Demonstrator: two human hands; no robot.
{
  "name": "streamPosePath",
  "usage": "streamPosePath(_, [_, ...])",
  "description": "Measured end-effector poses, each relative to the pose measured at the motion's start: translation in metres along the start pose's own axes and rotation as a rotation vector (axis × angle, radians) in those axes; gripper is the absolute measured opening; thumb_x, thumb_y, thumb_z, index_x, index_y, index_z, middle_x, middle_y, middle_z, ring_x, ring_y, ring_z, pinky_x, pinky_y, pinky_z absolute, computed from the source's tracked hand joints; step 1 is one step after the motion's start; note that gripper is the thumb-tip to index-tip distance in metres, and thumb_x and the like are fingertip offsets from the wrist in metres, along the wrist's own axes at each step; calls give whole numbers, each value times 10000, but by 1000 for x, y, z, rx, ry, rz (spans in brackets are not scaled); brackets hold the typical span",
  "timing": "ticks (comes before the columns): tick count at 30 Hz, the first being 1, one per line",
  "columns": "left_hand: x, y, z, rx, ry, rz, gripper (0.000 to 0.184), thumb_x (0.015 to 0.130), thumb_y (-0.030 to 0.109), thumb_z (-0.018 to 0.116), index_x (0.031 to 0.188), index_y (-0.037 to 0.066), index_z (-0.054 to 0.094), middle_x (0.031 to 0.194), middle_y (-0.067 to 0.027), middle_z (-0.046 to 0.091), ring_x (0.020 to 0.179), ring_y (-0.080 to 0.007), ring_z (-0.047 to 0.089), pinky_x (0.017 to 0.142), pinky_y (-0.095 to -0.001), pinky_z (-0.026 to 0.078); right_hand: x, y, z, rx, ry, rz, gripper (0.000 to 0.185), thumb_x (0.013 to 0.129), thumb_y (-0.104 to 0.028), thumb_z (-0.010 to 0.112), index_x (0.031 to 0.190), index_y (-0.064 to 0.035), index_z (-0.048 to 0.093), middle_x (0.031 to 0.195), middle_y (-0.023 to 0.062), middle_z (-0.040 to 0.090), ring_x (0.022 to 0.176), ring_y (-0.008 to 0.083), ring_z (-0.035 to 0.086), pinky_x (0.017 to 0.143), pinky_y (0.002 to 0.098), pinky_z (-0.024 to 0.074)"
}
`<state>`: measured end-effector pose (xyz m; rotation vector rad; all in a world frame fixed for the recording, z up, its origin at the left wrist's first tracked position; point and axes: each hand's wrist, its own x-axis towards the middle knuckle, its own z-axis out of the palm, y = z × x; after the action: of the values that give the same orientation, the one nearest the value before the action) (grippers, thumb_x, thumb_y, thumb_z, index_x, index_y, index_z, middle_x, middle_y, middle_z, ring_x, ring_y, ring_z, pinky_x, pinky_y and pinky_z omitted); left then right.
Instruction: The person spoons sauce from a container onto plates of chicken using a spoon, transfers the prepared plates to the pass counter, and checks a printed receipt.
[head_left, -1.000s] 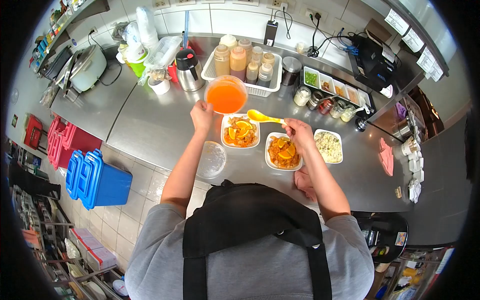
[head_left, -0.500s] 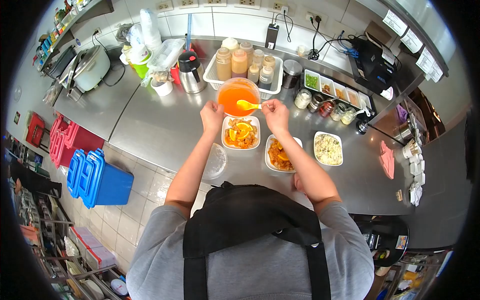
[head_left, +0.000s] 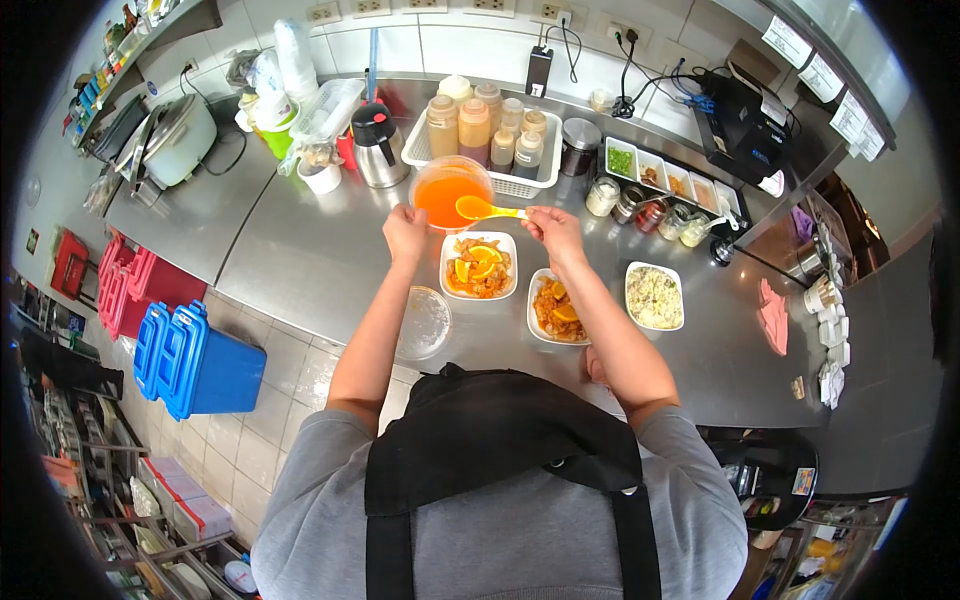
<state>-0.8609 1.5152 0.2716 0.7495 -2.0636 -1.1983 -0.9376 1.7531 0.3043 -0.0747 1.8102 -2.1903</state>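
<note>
My left hand [head_left: 405, 236] grips the near-left rim of a clear round tub [head_left: 468, 166] of orange sauce. Between the fingers of my right hand [head_left: 553, 234] is the handle of a yellow spoon [head_left: 478, 208]. Its bowl looks filled with orange sauce and sits over the tub's right side. Just below the tub stands a white square dish [head_left: 446, 284] of saucy pieces topped with orange slices. A second such dish [head_left: 534, 318] is partly hidden under my right forearm. Farther right is a white dish of pale rice [head_left: 655, 297].
A clear round lid [head_left: 425, 325] lies by my left forearm. Behind the tub are a white basket [head_left: 545, 180] of sauce bottles and a steel jug [head_left: 379, 150]. Several jars [head_left: 603, 197] and a garnish tray [head_left: 650, 182] stand right. A pink cloth [head_left: 772, 316] lies farther right.
The tub and my left hand have shifted left. The spoon has moved slightly left with the tub, and its bowl now looks orange with sauce. The dishes stay in place.
</note>
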Motion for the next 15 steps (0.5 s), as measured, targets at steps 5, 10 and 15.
streamPosePath(5, [12,-22,-13,-128,86,-37,211,780,113,624,646,-15,521,546,-100,562,520,-211,647,500,-329,494,-12,1,-7,-94,-12,-58,156,836,-88,639,910,49,628,737,71,650,620,75,571,570,190,445])
streamPosePath(10, [19,-40,-26,-128,134,-37,213,801,101,608,649,-3,503,545,-79,557,534,-207,663,500,-311,501,-17,30,-13,-190,-11,-65,144,838,-78,627,906,48,631,729,74,649,621,96,587,572,209,460])
streamPosePath(15, [20,-45,-33,-131,108,-73,193,828,46,584,690,-48,487,677,-70,531,584,-168,628,509,-314,578,-8,51,-6,-325,30,-184,140,826,-97,639,868,36,644,700,76,654,619,117,617,578,249,486])
